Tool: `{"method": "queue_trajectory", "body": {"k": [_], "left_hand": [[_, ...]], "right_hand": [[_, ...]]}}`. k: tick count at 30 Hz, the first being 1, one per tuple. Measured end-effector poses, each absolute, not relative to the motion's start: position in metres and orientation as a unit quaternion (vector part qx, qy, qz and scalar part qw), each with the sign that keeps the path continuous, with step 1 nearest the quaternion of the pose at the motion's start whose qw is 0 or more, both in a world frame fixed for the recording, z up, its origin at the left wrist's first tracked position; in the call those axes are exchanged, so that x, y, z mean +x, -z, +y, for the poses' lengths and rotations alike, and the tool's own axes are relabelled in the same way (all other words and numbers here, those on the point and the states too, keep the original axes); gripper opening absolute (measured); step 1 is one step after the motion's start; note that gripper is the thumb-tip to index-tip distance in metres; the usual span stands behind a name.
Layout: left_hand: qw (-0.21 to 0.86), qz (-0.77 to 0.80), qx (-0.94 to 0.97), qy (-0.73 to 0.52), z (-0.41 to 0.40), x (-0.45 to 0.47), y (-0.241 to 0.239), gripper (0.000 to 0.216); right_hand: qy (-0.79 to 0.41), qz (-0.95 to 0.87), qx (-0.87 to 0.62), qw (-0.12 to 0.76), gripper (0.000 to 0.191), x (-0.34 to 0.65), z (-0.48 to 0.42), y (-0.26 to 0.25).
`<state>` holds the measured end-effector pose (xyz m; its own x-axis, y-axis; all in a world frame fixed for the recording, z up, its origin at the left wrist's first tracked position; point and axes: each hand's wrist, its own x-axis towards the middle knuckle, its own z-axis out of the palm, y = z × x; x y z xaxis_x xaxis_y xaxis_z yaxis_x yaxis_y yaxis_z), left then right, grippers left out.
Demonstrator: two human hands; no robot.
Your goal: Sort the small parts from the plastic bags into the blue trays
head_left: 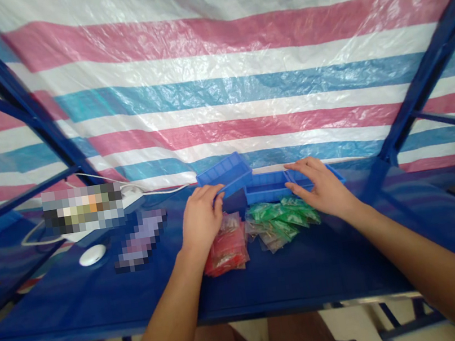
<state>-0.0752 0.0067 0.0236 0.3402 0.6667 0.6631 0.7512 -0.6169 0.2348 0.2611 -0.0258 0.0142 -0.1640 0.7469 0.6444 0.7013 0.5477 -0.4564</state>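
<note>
My left hand (202, 215) is closed on the near corner of a blue plastic bin (228, 173), which sits tilted and turned against the striped sheet. Around the right-hand blue bin (303, 179), my right hand (319, 188) has its thumb and fingers apart at the left end; whether it touches the wall I cannot tell. Between the two is a middle blue bin (267, 188). A pile of red-marked clear plastic bags (225, 247) lies below my left hand. Green-marked clear plastic bags (284, 220) are spread out beside it, in front of the bins.
The blue table (311, 272) ends in front of my legs. To the left lie a white rounded object (92, 255), a blurred-out flat item (143, 237) and white cables (166, 190). Blue metal posts (413, 68) and a striped plastic sheet (232, 33) stand behind.
</note>
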Motion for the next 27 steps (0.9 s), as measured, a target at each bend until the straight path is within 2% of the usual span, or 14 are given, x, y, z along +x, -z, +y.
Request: {"method": "queue_trajectory", "body": {"k": [3,8,15,20,27], "left_hand": [[0.060,-0.510,-0.795,0.324,0.013,-0.087,-0.019,0.031],[0.037,-0.529,-0.801,0.279,0.017,-0.095,-0.015,0.032],[0.045,-0.568,-0.778,0.263,0.013,-0.088,-0.012,0.033],[0.049,-0.527,-0.801,0.280,0.010,-0.079,-0.012,0.026],[-0.025,-0.451,-0.857,0.247,0.014,-0.078,-0.016,0.039]], "right_hand": [[0.025,-0.779,-0.518,0.353,0.042,0.279,-0.020,-0.008],[-0.017,-0.823,-0.509,0.254,0.047,0.287,-0.015,0.001],[-0.010,-0.826,-0.510,0.239,0.038,0.285,-0.009,0.005],[0.009,-0.822,-0.520,0.230,0.035,0.282,-0.009,0.005],[0.031,-0.811,-0.549,0.199,0.036,0.274,-0.014,0.004]]}}
